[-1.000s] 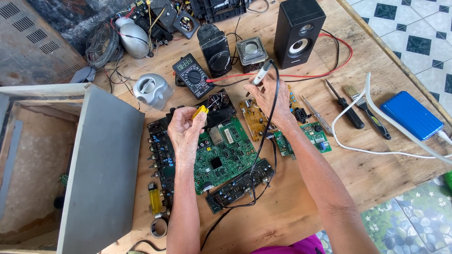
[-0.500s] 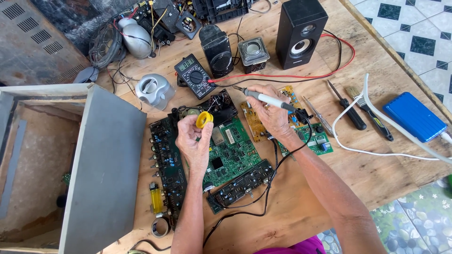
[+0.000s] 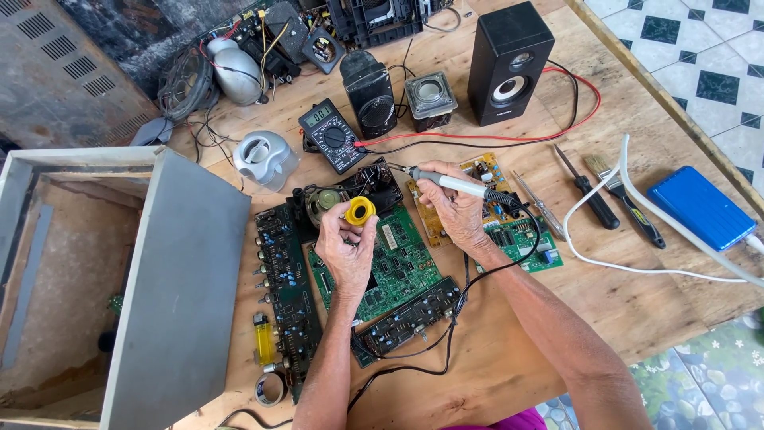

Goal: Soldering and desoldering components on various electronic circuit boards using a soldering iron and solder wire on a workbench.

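Left hand [image 3: 346,247] pinching yellow solder spool [image 3: 360,212], right hand [image 3: 455,209] gripping soldering iron [image 3: 454,184] above green circuit board [image 3: 398,263]: soldering step, apparently; next, tip and solder probably to one joint.

Black speaker [image 3: 509,64], multimeter [image 3: 333,135], blue case [image 3: 699,209]

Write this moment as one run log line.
left hand: holds yellow spool | right hand: holds soldering iron | below: green circuit board
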